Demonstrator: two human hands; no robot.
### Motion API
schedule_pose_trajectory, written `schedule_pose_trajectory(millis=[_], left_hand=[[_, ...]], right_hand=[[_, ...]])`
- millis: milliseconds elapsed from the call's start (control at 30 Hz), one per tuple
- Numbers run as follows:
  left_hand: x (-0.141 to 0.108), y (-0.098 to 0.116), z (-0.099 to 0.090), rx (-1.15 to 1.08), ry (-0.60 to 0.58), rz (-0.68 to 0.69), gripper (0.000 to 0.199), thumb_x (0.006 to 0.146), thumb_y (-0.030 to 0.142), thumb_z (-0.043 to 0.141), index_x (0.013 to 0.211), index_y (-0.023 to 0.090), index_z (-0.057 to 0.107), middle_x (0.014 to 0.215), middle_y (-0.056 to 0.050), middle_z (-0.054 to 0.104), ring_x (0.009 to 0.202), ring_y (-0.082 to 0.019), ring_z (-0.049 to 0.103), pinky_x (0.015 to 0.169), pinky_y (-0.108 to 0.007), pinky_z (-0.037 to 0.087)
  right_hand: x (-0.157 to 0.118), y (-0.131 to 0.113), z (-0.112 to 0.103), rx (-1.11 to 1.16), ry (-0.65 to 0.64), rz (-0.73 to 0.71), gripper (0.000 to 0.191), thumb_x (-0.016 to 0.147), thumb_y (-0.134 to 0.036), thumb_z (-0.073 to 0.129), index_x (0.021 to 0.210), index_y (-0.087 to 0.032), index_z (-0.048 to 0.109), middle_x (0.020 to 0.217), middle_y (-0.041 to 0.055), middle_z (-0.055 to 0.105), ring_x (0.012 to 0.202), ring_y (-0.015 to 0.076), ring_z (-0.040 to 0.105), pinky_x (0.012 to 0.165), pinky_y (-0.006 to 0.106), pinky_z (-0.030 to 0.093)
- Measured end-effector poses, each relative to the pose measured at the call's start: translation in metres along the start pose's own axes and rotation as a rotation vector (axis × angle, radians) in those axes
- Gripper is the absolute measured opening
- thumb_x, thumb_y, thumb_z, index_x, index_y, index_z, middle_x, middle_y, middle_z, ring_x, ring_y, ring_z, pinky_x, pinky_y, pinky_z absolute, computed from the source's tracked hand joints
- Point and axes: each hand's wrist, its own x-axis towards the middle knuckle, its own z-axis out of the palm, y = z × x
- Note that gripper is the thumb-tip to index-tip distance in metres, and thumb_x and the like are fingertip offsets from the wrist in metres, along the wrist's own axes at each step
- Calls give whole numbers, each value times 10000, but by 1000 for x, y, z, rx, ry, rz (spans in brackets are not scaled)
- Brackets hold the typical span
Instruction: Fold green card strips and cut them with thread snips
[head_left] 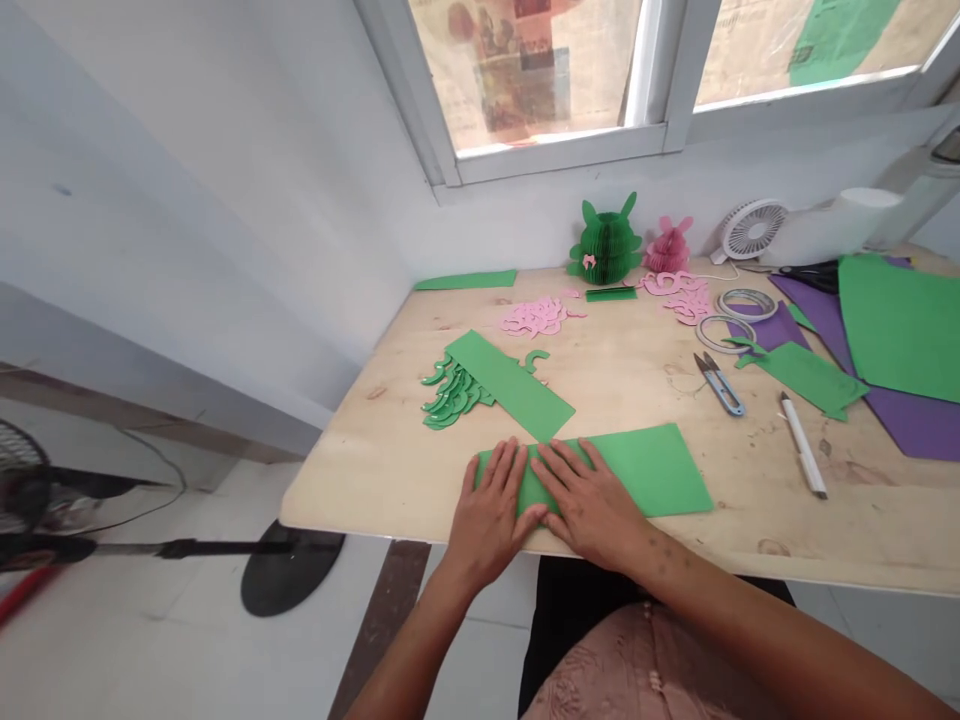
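A long green strip of paper [652,470] lies across the front edge of the wooden table. My left hand [491,510] rests flat on its left end, fingers stretched out. Beside it, my right hand [589,500] presses flat on the same strip, and the two thumbs meet. Just beyond my fingers is a second green paper strip [514,385], set at a slant and partly covering a pile of curved green paper cutouts [454,395]. Whether the strip under my hands is folded or layered, I cannot tell.
Pink cutouts [536,317] lie farther back, near a green honeycomb paper figure [607,240] and a pink one [667,247]. To the right are blue thread snips [720,385], a white pen [804,445], tape rolls [726,333], green paper [904,325] and a small fan [752,230].
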Motion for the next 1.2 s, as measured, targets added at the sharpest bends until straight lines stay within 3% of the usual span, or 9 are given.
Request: schedule_pose_trajectory(millis=[167, 267, 333, 500, 867, 1200], left_hand=[[-18, -29, 5, 33, 24, -204, 666, 967, 507, 243, 1507, 120, 203, 1484, -171, 384, 1387, -295, 342, 1106, -540, 237], [-19, -31, 3, 52, 104, -270, 645, 977, 466, 228, 1519, 126, 144, 1484, -192, 376, 1395, -313, 322, 1102, -588, 193], [-13, -27, 3, 32, 131, -225, 642, 978, 442, 230, 1523, 126, 108, 1498, -188, 354, 1406, -307, 303, 1114, -574, 178], [-1, -16, 9, -21, 67, -45, 639, 975, 441, 233, 1527, 156, 82, 1500, -150, 367, 1405, -293, 307, 1100, -520, 245], [-3, -18, 12, -19, 60, -47, 650, 970, 450, 233, 1526, 151, 81, 1502, -160, 356, 1396, -313, 321, 1084, -549, 268], [-2, -17, 12, -34, 46, -67, 644, 969, 450, 245, 1522, 148, 115, 1504, -147, 359, 1401, -304, 312, 1091, -545, 262]], right_hand=[[1, 0, -1, 20, -19, 14, 587, 961, -490, 380, 1408, -113, 431, 1503, 136, 374, 1388, 303, 296, 1125, 558, 205], [2, -1, -4, 32, -43, 21, 594, 956, -496, 387, 1418, -123, 419, 1509, 131, 365, 1397, 300, 281, 1131, 551, 203], [3, -2, -7, 41, -55, 25, 595, 954, -502, 388, 1416, -128, 421, 1510, 128, 364, 1401, 297, 274, 1133, 543, 203], [4, -1, -14, 77, -80, 37, 602, 961, -515, 358, 1413, -121, 420, 1519, 129, 347, 1410, 287, 254, 1136, 538, 191], [-51, 64, -28, -41, -81, 136, 654, 920, -598, 422, 1454, -224, 373, 1534, 114, 321, 1422, 293, 232, 1132, 546, 161], [-94, 97, -31, -218, 20, 255, 697, 944, -545, 362, 1509, -160, 225, 1507, 124, 373, 1411, 276, 267, 1127, 536, 187]])
